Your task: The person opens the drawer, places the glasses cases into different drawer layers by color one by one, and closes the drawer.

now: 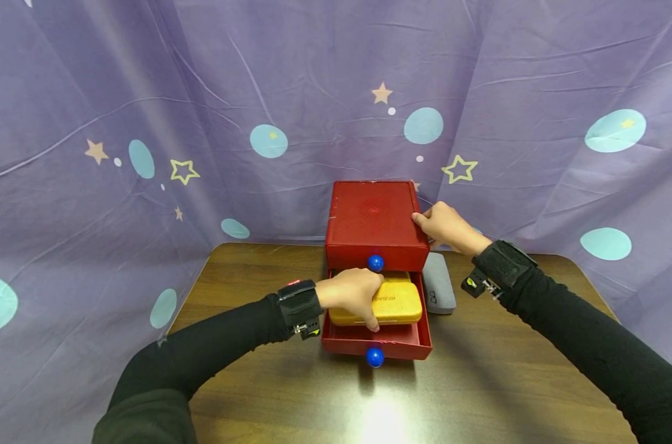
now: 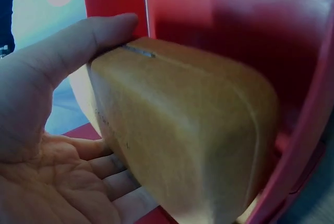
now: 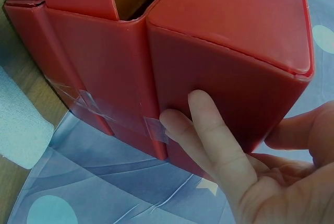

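Note:
A red two-drawer cabinet (image 1: 373, 216) stands at the table's far middle, its lower drawer (image 1: 377, 345) pulled out. In that drawer lies a yellow case (image 1: 394, 303). My left hand (image 1: 354, 295) grips the case's left end, thumb on top and fingers underneath; the left wrist view shows the case (image 2: 188, 130) held against my palm (image 2: 57, 182) inside the red drawer. My right hand (image 1: 446, 226) holds the cabinet's upper right edge, with the thumb on top. In the right wrist view my fingers (image 3: 209, 130) lie flat against the cabinet's red side wall (image 3: 219, 83).
A grey case (image 1: 439, 283) lies on the table just right of the cabinet. Blue round knobs (image 1: 375, 263) mark both drawer fronts. The brown table (image 1: 291, 382) is backed by a purple curtain (image 1: 203, 111) with stars and dots.

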Demonstrator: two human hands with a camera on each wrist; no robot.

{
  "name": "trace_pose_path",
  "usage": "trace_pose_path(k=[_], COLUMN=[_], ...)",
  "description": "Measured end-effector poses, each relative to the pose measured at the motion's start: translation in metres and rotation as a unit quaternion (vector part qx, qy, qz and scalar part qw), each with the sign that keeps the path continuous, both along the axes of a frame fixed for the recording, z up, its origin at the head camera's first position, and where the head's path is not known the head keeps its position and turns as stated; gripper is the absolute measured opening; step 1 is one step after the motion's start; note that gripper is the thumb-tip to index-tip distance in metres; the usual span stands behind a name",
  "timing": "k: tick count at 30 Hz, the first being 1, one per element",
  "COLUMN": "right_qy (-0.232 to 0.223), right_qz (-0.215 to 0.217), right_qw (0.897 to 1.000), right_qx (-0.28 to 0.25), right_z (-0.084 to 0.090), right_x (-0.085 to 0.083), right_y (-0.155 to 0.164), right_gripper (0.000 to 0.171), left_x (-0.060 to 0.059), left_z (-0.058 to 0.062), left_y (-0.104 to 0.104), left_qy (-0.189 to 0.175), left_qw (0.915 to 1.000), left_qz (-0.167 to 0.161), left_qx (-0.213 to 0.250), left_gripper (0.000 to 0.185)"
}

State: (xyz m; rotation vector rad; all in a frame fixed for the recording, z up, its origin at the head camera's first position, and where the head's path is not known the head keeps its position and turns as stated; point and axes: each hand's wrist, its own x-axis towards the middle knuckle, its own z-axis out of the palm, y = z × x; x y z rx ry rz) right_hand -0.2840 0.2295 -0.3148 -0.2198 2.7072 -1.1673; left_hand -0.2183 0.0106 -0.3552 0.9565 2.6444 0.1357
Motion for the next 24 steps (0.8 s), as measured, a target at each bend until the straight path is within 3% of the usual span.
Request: trace_pose_path(k=[9,19,24], right_qy=[0.0,0.001,0.0], right_qz=[-0.006,-0.006,-0.006], right_qw=[1.0,1.0,1.0], right_qx=[0.01,0.005,0.005], right_z=[-0.002,-0.002,-0.001], right_x=[-0.002,-0.002,-0.001], right_y=[0.0,0.0,0.0], right_gripper=[0.046,0.047,0.047], left_x=[0.004,0.004,0.001], left_z=[-0.002,-0.01,-0.01], left_y=[0.005,0.011,0.014], left_qy=[-0.021,-0.021,-0.013], left_qw=[0.9992,0.9976,0.9955], left_qz=[-0.001,0.001,-0.015], left_qx=[-0.036,-0.066,-0.092], left_gripper=[0.048,0.045,0.043])
